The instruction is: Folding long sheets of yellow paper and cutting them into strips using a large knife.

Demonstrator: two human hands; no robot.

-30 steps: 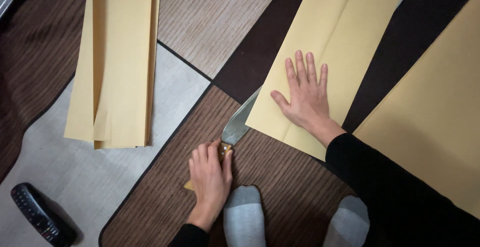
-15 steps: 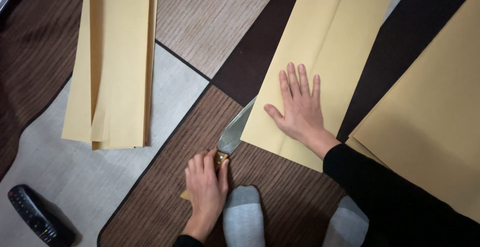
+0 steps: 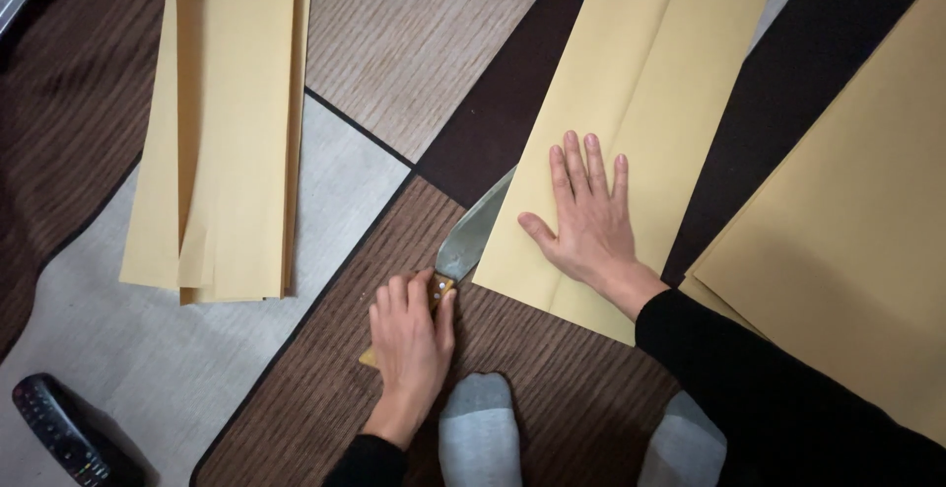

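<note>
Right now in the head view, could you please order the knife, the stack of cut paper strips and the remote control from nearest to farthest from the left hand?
1. Knife: its handle is gripped in the left hand.
2. Stack of cut paper strips: up and to the left, on the rug.
3. Remote control: far left, at the bottom corner.

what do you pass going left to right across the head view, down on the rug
Black remote control → stack of cut tan paper strips → left hand closed on the knife handle → knife blade → right hand flat on the tan sheet → a second tan sheet.
</note>
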